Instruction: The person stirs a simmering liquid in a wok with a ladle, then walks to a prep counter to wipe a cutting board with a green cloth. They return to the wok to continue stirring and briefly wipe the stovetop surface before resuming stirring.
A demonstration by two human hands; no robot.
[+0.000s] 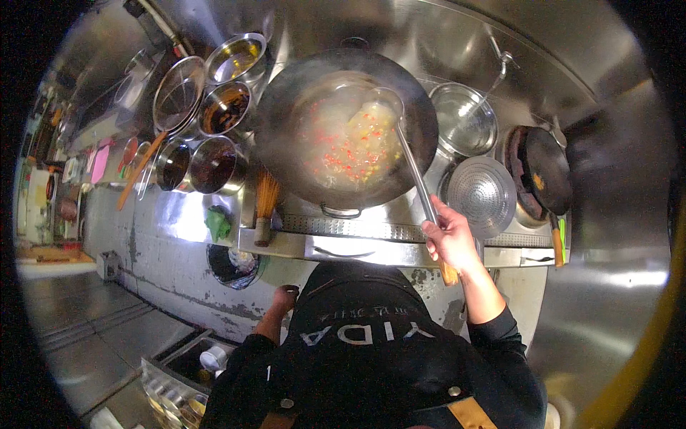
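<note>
My right hand (453,236) is closed around the handle of a long metal ladle (411,161) with a wooden grip end. The ladle's bowl is in the upper right part of a large dark wok (278,112) and touches the food. Inside the wok is a steaming, pale, soupy mix (351,147) with chopped red bits and some yellow-green pieces. Steam blurs its left side. My left hand (285,298) hangs low beside my black apron (370,370), below the stove's front edge. Its fingers are partly hidden, and I see nothing clearly held there.
Metal pots with oil (236,59) and dark sauce (214,163) stand left of the wok, with a wire strainer (179,94) over them. A bamboo wok brush (266,201) lies nearby. Rightward are a water pot (463,120), perforated skimmer (481,197) and dark pan (546,169).
</note>
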